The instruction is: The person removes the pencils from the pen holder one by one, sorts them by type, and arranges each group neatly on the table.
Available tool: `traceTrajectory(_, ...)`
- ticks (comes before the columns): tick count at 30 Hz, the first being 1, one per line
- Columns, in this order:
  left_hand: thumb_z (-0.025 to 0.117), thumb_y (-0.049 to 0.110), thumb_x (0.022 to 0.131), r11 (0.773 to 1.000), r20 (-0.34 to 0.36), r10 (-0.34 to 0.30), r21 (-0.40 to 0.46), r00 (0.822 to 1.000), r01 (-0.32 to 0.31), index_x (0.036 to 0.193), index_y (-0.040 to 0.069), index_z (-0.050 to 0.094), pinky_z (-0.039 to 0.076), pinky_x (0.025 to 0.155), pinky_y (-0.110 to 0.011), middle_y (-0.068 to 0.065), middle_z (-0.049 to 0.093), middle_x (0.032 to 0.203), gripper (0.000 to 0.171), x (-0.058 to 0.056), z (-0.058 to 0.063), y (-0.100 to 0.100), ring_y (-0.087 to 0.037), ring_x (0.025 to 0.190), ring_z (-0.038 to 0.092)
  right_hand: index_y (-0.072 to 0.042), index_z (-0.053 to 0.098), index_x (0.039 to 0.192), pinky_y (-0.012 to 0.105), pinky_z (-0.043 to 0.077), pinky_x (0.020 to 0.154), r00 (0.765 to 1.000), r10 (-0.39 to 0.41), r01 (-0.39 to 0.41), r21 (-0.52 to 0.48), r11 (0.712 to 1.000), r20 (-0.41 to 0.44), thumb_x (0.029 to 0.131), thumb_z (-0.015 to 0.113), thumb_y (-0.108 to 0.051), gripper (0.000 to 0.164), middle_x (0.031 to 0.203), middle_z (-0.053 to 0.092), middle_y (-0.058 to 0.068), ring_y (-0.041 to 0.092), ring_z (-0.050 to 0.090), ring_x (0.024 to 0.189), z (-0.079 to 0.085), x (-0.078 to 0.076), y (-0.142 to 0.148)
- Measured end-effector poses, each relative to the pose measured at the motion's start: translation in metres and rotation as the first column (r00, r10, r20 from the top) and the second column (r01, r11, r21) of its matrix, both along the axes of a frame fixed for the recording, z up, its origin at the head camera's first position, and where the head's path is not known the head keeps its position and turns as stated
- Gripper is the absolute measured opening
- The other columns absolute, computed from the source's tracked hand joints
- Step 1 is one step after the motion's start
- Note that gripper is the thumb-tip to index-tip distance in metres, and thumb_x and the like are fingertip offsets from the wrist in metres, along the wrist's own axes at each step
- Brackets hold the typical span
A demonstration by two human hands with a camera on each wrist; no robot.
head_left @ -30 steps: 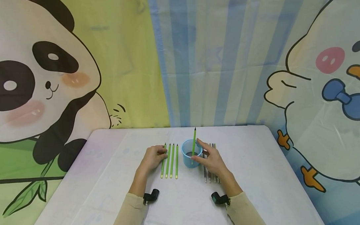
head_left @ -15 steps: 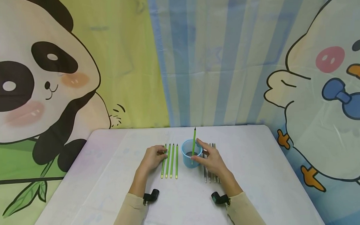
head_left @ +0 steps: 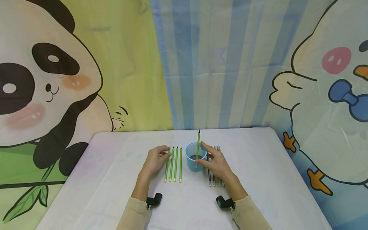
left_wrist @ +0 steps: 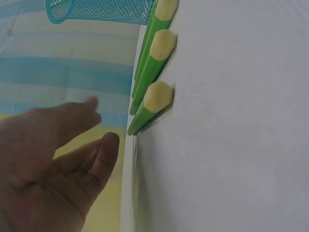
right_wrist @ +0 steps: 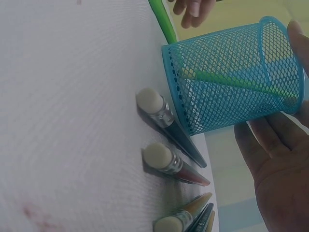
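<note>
A blue mesh pencil cup (head_left: 191, 166) stands on the white table with one green pencil (head_left: 198, 139) upright in it, point up. My right hand (head_left: 216, 162) holds the cup from its right side, thumb in front and fingers round the back; the right wrist view shows this hand (right_wrist: 285, 179) at the mesh wall (right_wrist: 222, 106). Left of the cup several green pencils (head_left: 176, 165) lie side by side, points away from me. My left hand (head_left: 155, 158) is beside the leftmost one, thumb and fingers apart with nothing between them in the left wrist view.
Right of the cup lie several dark pencils (head_left: 214, 180) with white erasers, partly hidden under my right hand. The white tabletop (head_left: 120, 194) ends at a back edge against a printed curtain (head_left: 203, 78). Small cameras (head_left: 154, 201) sit on both wrists.
My left hand has shifted slightly left, and its fingers have spread a little beside the leftmost green pencil. The right hand, the cup and the pencils stay as they were.
</note>
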State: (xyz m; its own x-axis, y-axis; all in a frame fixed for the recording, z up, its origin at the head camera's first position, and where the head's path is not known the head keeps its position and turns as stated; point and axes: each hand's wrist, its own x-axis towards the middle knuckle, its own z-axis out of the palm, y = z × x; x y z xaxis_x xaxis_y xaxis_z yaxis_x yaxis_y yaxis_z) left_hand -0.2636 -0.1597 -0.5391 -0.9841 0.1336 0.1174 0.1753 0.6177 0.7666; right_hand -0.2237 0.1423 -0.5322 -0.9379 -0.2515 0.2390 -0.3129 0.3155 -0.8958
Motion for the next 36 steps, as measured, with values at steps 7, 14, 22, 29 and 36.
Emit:
traceTrajectory(7,0.072,0.027,0.100,0.999,-0.031,0.008,0.046,0.999,-0.007,0.137,0.020,0.069,0.060,0.089,-0.047,-0.013,0.070,0.134,0.038,0.000,0.008,0.006,-0.027,0.107,0.073,-0.011,0.039,0.161,0.057,0.051,0.106,1.000,0.008,-0.008,-0.012,1.000,0.013,0.088,0.085,-0.032,0.089,0.166,0.039,0.013,0.047,0.050,0.141,-0.001,-0.001,0.000)
traceTrajectory(14,0.072,0.022,0.100,0.993,-0.090,-0.050,0.101,0.995,0.059,0.147,0.017,0.060,0.058,0.100,-0.048,-0.006,0.062,0.148,0.048,0.001,0.016,0.009,-0.034,0.128,0.065,-0.013,0.039,0.161,0.058,0.052,0.105,1.000,0.010,-0.010,-0.017,1.000,0.022,0.088,0.085,-0.032,0.088,0.166,0.039,0.014,0.048,0.052,0.139,0.000,0.001,0.000)
traceTrajectory(22,0.071,0.021,0.101,0.981,-0.161,-0.103,0.146,0.981,0.127,0.154,0.016,0.052,0.051,0.109,-0.055,-0.012,0.058,0.152,0.057,0.002,0.018,0.014,-0.034,0.135,0.061,-0.017,0.040,0.161,0.057,0.052,0.105,1.000,0.004,-0.004,-0.009,1.000,0.017,0.088,0.085,-0.033,0.087,0.165,0.040,0.014,0.047,0.052,0.140,0.000,0.001,0.001)
traceTrajectory(29,0.070,0.030,0.101,0.973,-0.205,-0.117,0.175,0.972,0.154,0.154,0.018,0.052,0.050,0.110,-0.051,-0.011,0.060,0.150,0.057,0.002,0.019,0.019,-0.032,0.135,0.061,-0.012,0.039,0.161,0.058,0.051,0.106,1.000,0.013,-0.012,-0.017,1.000,0.017,0.088,0.085,-0.032,0.088,0.166,0.039,0.014,0.047,0.050,0.141,0.000,0.000,0.001)
traceTrajectory(36,0.068,0.036,0.102,0.969,-0.233,-0.128,0.179,0.964,0.173,0.153,0.019,0.053,0.052,0.109,-0.050,-0.009,0.063,0.147,0.056,0.004,0.022,0.024,-0.029,0.133,0.063,-0.018,0.040,0.161,0.056,0.053,0.105,1.000,0.002,-0.002,-0.003,1.000,0.019,0.088,0.085,-0.032,0.087,0.166,0.039,0.012,0.047,0.053,0.139,0.000,0.000,0.001)
